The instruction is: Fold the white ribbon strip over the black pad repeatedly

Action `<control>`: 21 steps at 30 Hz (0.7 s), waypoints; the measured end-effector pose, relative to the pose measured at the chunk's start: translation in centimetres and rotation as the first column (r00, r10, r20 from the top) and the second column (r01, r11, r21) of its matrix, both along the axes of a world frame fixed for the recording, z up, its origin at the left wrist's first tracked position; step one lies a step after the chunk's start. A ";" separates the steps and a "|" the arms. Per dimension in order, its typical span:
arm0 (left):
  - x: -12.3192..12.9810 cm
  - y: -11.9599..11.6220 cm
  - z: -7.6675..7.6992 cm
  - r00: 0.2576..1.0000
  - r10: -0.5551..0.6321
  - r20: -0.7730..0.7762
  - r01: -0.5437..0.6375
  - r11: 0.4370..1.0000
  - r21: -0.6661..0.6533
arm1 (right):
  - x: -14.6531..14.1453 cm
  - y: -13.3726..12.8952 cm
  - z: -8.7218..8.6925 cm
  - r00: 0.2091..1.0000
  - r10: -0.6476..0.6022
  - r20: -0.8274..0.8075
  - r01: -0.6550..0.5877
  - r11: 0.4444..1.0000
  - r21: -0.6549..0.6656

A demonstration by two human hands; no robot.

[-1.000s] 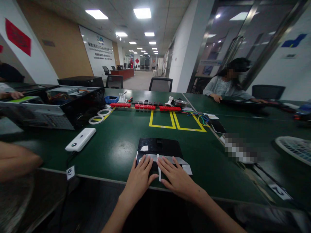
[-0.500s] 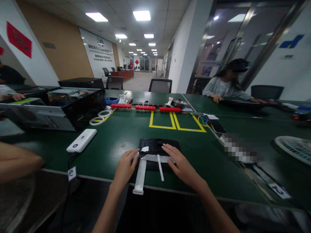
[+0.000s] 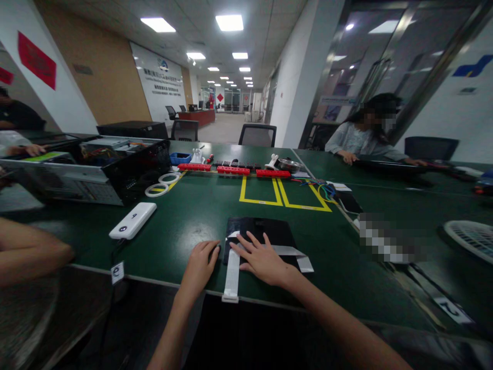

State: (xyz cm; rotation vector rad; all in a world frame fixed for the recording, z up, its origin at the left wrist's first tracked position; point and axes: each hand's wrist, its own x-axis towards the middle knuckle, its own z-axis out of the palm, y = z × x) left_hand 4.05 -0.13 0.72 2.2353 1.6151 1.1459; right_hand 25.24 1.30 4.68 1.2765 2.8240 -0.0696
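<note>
A flat black panel [image 3: 279,229] lies on the green table in front of me. My right hand [image 3: 265,263] rests on it with fingers spread, the fingertips near its left side. A pale flat ribbon cable [image 3: 232,277] runs from under those fingers to the table's front edge and ends in a white connector [image 3: 230,298]. A greyish strip [image 3: 287,251] crosses the panel and sticks out past its right edge, with a white end piece [image 3: 305,264]. Just left of the panel, my left hand [image 3: 201,264] is curled, thumb towards forefinger, around something small and dark that I cannot make out.
A white numbered box [image 3: 133,221] with a cable lies to the left, before an open computer case [image 3: 131,172]. Red strips [image 3: 233,170], a blue tray [image 3: 180,158] and yellow tape outlines [image 3: 262,202] are farther back. A phone [image 3: 348,202] and a white fan-like grille [image 3: 472,239] are at right. Co-workers sit on both sides.
My right hand has moved left across the panel, spreading its fingers. The strip's hanging white end has swung to the right side. My left hand now sits slightly apart from the panel.
</note>
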 end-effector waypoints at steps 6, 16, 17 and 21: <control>-0.1 0.1 -0.4 1.000 0.001 -0.029 0.000 1.000 0.022 | 7.2 2.0 1.0 0.996 -0.092 -0.013 0.087 0.971 -0.224; 0.1 0.1 -0.8 0.997 0.016 -0.077 -0.014 0.999 0.036 | 19.6 2.6 0.3 0.899 -0.434 -0.051 0.407 0.875 -0.262; 0.1 0.1 -0.8 0.997 0.018 -0.080 -0.015 0.999 0.036 | 20.3 2.6 0.1 0.897 -0.437 -0.062 0.409 0.876 -0.254; 0.1 0.0 -0.7 0.997 0.014 -0.077 -0.010 0.999 0.040 | 21.8 2.9 -0.7 0.905 -0.405 -0.130 0.371 0.901 -0.224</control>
